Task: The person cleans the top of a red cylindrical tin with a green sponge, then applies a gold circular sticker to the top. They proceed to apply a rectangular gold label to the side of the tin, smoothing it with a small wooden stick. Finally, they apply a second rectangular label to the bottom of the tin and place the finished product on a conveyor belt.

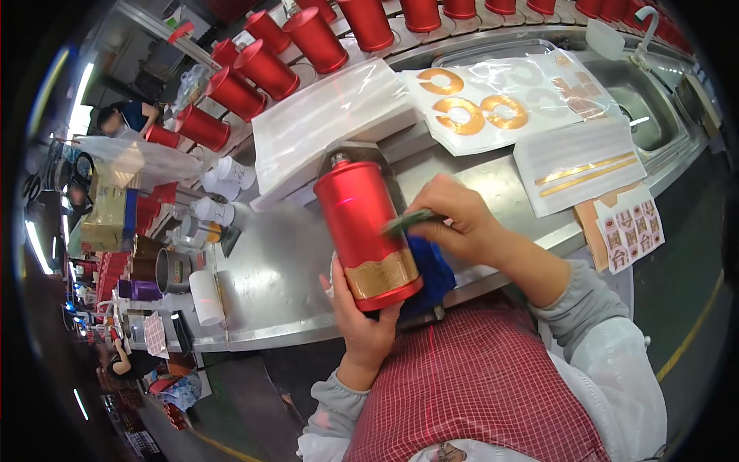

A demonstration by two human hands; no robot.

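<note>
Head view: left hand (363,329) holds bottle (356,208), right hand (456,215) green piece (406,222) (sticker sheet (499,86) beyond).

Metal bench (269,289) with white roll (206,298), white-covered block (331,112), gold-striped sheet (577,156).

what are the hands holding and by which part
Left hand: the red canister, at its gold-banded end. Right hand: a flat dark green tool, pinched by one end.
</note>
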